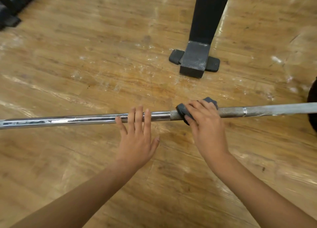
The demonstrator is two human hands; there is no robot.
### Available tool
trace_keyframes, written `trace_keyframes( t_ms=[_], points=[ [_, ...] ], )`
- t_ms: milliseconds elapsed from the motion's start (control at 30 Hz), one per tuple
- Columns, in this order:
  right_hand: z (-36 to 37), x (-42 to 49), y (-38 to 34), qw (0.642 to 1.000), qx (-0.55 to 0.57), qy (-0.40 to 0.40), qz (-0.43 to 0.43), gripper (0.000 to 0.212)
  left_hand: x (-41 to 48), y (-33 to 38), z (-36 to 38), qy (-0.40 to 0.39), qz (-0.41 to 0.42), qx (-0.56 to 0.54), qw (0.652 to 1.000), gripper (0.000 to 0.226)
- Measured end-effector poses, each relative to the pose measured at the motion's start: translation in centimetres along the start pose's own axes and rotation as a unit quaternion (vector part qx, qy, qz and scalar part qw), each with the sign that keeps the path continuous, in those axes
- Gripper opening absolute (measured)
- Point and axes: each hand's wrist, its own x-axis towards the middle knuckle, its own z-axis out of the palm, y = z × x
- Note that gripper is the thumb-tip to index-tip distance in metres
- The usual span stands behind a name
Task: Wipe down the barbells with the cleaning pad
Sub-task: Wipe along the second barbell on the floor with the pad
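A: Gripping the cleaning pad [181,111] round the barbell [68,120] at its knurled stretch, the right hand [206,125] curls tight. The left hand [137,140] lies flat, fingers straight, on the smooth chrome.
B: Risks?
A: With only a flat hand steadying it, the bar may roll, and the pad could snag on the knurling and slip free.
B: Any brand or writing?
A: None I can read; the blur may hide some.

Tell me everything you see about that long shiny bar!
The barbell is a long metal bar, nearly level over the wooden floor. Its left stretch is smooth, shiny chrome with dark scuffs; its right stretch is dull and rough, with a bright ring. The left hand rests straight fingers on the smooth part. The right hand grips a grey cleaning pad folded round the rough part. Both ends run out of view.
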Motion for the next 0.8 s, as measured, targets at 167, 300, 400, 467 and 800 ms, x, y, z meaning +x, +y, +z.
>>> trace_keyframes(
  t_ms=[167, 300, 400, 467, 800],
  points=[
    [-1.3, 0.5, 0.9, 0.995, -0.006, -0.028, -0.093, 0.031, -0.5, 0.2, -0.2, 0.010, 0.005, 0.005, 1.000, 0.091],
    [-2.0, 1.1, 1.0, 0.998, 0.017, -0.049, -0.039, 0.026, -0.9, 0.5, -0.5, -0.003, -0.004, 0.014, 1.000, 0.095],
    [-0.3, 0.3, -1.9, 0.996, 0.000, -0.041, -0.084, 0.027, -1.1, 1.0, -0.5, -0.007, -0.012, 0.009, 1.000, 0.096],
    [-0.1, 0.3, -2.6, 0.995, 0.023, -0.047, -0.089, 0.028, -1.3, 1.3, -0.8, -0.010, -0.014, -0.002, 1.000, 0.093],
    [-2.6, -1.2, 2.0, 0.998, 0.018, -0.030, -0.056, 0.031, 2.4, 5.5, -3.7, 0.020, 0.022, -0.133, 0.991, 0.060]
  ],
)
